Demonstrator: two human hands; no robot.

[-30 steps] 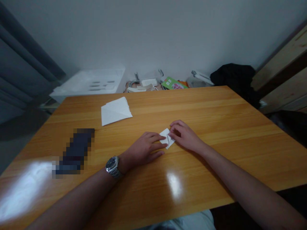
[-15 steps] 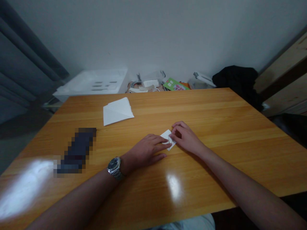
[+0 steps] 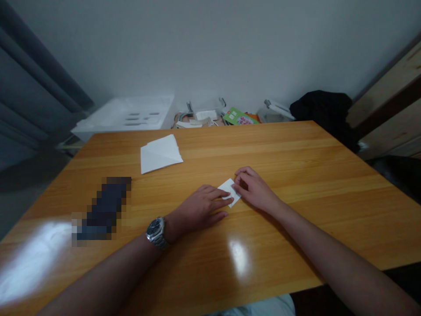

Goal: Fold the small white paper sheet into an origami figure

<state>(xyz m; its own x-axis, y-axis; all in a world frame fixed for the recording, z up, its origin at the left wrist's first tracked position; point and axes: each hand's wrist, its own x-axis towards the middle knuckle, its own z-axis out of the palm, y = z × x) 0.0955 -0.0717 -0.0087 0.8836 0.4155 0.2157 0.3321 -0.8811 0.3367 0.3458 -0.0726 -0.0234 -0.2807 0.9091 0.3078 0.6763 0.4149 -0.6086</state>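
Leaning over the bench (image 3: 289, 158), I have pale cloth (image 3: 266, 305) showing at the bottom edge of the frame, with my bare forearms coming up from the lower left and lower right. A metal watch (image 3: 155, 228) with a dark dial sits on my left wrist, left of the lower centre.

My left hand (image 3: 200, 208) lies palm down, fingers stretched out and grasping nothing, two fingertips resting on a small folded white paper (image 3: 226, 185). That paper lies on the wood just right of the frame's centre, turned cornerwise, a crease line near my fingertips. My right hand (image 3: 256, 188) is at its right side, thumb and forefinger curled together and touching it; I cannot tell whether they pinch its edge or only press it.

At centre left lies a dark oblong object (image 3: 107, 206), blurred into blocks. Farther back, left of the upper centre, white sheets (image 3: 161, 153) overlap on the wood.

Beyond the far edge, a white tray (image 3: 141, 105) with slots stands at upper left, a green booklet (image 3: 238, 116) lies among clutter at upper centre, and a black bundle (image 3: 322, 107) slumps at upper right. A grey curtain (image 3: 29, 79) hangs at upper left beside the plain wall (image 3: 213, 52).
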